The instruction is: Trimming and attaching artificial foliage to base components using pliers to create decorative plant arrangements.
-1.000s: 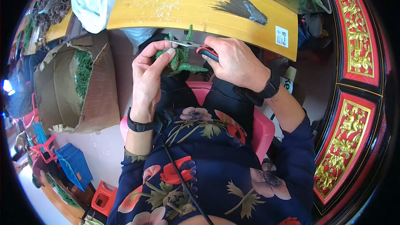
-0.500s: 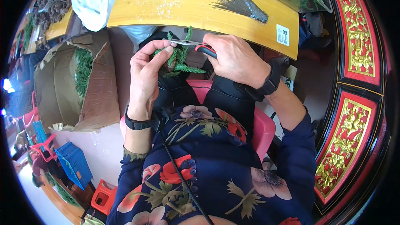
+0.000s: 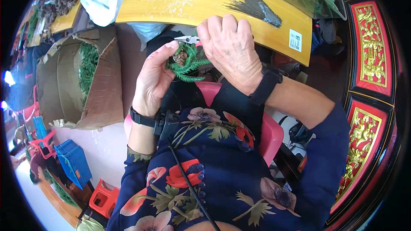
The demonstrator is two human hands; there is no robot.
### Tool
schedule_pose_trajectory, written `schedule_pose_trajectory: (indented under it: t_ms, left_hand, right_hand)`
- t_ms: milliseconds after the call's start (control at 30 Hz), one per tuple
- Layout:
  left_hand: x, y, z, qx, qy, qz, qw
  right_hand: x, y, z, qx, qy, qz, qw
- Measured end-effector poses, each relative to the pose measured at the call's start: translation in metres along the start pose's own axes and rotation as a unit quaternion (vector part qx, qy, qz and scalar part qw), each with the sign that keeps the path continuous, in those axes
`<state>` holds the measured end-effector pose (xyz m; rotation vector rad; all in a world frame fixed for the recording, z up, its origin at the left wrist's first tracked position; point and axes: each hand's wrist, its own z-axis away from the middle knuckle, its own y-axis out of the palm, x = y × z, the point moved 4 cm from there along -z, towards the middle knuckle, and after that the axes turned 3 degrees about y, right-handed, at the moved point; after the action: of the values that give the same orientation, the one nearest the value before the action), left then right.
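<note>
- Head view: I take the yellow table (image 3: 171,6) as my landmark. Just below its near edge, over my lap, my left hand (image 3: 154,77) pinches a small green sprig with a pine cone (image 3: 185,60) in it, thumb and fingers closed round the stem end.
- My right hand (image 3: 229,47) sits just right of the sprig, touching its foliage, fingers curled tight round the handles of a pair of pliers (image 3: 188,39). The handles are mostly hidden in my fist; only a bit of red grip shows.
- The pliers' long axis runs roughly level, nose pointing left, along the table's edge. The tip lies just above the cone and meets my left fingertips. I cannot tell whether the jaws grip anything.
- So the sprig lies below and left of my right hand, and the left hand is the nearer one, already holding it.
- Left of the table stands an open cardboard box (image 3: 105,98) with more greenery inside.
- On the table lies a bundle of thin dark wires (image 3: 254,6).
</note>
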<state>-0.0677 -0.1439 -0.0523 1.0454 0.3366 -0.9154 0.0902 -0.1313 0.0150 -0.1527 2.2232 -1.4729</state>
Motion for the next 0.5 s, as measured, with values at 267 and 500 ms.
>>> schedule_pose_trajectory:
  t_ms: [267, 500]
  left_hand:
    - [-0.015, 0.005, 0.017, 0.016, 0.146, -0.154, 0.977]
    - [-0.016, 0.011, 0.022, 0.0, 0.241, -0.173, 0.955]
  right_hand:
    - [-0.025, 0.006, 0.011, 0.138, 0.034, -0.347, 0.927]
    - [-0.029, 0.001, 0.017, 0.116, 0.05, -0.323, 0.938]
